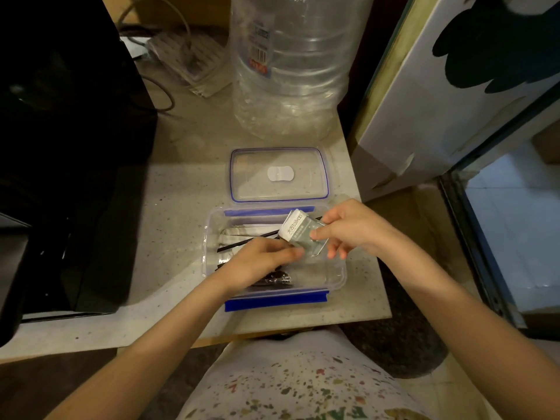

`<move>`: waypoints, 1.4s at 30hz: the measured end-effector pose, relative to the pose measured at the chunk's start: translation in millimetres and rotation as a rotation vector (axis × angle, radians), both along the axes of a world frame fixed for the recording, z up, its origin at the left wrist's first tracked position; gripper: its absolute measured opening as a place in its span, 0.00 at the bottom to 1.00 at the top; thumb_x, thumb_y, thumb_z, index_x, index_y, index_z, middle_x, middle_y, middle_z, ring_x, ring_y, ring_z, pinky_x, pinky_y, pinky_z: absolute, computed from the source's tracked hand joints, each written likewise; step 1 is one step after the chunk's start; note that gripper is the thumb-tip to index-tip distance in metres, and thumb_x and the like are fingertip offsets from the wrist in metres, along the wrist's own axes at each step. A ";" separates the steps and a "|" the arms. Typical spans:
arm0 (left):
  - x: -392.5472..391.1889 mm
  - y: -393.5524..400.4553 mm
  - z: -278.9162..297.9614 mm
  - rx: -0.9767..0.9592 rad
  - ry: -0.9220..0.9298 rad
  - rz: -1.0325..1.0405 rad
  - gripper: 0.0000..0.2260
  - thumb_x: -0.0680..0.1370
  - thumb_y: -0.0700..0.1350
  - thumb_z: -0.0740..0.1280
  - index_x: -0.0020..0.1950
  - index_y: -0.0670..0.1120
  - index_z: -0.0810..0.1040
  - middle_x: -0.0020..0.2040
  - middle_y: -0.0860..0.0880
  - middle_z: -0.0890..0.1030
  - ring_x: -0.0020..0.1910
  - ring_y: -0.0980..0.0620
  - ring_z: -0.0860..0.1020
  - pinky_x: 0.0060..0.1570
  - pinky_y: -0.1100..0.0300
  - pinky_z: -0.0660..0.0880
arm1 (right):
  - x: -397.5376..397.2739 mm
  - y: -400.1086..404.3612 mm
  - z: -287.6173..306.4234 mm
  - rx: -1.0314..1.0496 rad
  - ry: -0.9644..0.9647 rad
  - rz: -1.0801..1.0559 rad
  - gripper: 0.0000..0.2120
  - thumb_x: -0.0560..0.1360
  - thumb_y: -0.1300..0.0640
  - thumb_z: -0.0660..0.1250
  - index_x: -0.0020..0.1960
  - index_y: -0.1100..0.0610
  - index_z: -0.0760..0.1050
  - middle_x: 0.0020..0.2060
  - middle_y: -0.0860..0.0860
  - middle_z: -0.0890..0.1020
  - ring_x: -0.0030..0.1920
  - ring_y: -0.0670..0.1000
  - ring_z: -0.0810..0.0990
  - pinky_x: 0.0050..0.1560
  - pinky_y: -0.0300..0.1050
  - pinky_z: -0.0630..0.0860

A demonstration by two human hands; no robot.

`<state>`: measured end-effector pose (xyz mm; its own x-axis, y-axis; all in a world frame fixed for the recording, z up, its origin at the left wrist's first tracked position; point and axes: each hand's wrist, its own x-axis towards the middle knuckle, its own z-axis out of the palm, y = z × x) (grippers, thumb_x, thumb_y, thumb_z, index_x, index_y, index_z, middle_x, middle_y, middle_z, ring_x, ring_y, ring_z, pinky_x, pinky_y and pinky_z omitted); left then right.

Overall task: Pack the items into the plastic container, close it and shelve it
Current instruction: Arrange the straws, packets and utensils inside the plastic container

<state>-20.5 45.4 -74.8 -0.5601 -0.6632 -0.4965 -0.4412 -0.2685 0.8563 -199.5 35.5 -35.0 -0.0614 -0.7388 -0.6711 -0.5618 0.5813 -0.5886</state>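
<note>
A clear plastic container [336, 277] with blue clips sits open on the speckled counter [181, 207]. Its lid [278, 175] lies flat just behind it. Inside are white packets [242, 234], thin black strips and a dark wrapped item [277, 278]. My right hand [351, 228] pinches a small clear packet with a white label [298, 231] above the container's far right corner. My left hand [260, 262] reaches into the container and touches the packet's lower edge with its fingertips.
A large clear water bottle [291, 65] stands behind the lid. A black appliance [66, 153] fills the left side. Cables and a flat packet [191, 59] lie at the back. A white panel [439, 95] leans at the right, past the counter's edge.
</note>
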 end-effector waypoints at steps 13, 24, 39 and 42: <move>-7.8 -3.1 -4.7 0.321 0.277 0.444 0.09 0.77 0.42 0.65 0.57 0.43 0.75 0.43 0.48 0.81 0.36 0.55 0.76 0.31 0.67 0.73 | -3.4 8.2 3.0 0.101 -0.117 0.046 0.13 0.71 0.60 0.72 0.53 0.64 0.77 0.37 0.57 0.82 0.24 0.46 0.76 0.19 0.34 0.70; -6.7 -12.3 -5.5 0.253 0.166 0.252 0.11 0.76 0.40 0.67 0.57 0.44 0.75 0.45 0.47 0.79 0.37 0.55 0.77 0.34 0.68 0.77 | 0.1 0.5 8.1 0.043 -0.023 0.185 0.27 0.75 0.60 0.67 0.71 0.56 0.62 0.49 0.59 0.79 0.24 0.49 0.78 0.21 0.37 0.74; -26.3 -3.0 -14.4 -0.282 -0.265 -0.010 0.16 0.76 0.44 0.67 0.63 0.42 0.74 0.46 0.46 0.80 0.41 0.55 0.75 0.40 0.67 0.71 | 27.4 1.3 0.1 0.061 0.482 0.583 0.09 0.77 0.67 0.60 0.39 0.62 0.73 0.25 0.56 0.74 0.22 0.49 0.74 0.23 0.36 0.72; -27.7 -2.7 -14.6 -0.356 -0.309 -0.078 0.10 0.77 0.45 0.65 0.55 0.41 0.79 0.34 0.51 0.76 0.33 0.57 0.71 0.37 0.63 0.68 | 32.6 1.5 1.2 0.004 0.581 0.632 0.17 0.76 0.68 0.60 0.30 0.58 0.63 0.26 0.53 0.68 0.25 0.48 0.68 0.25 0.37 0.66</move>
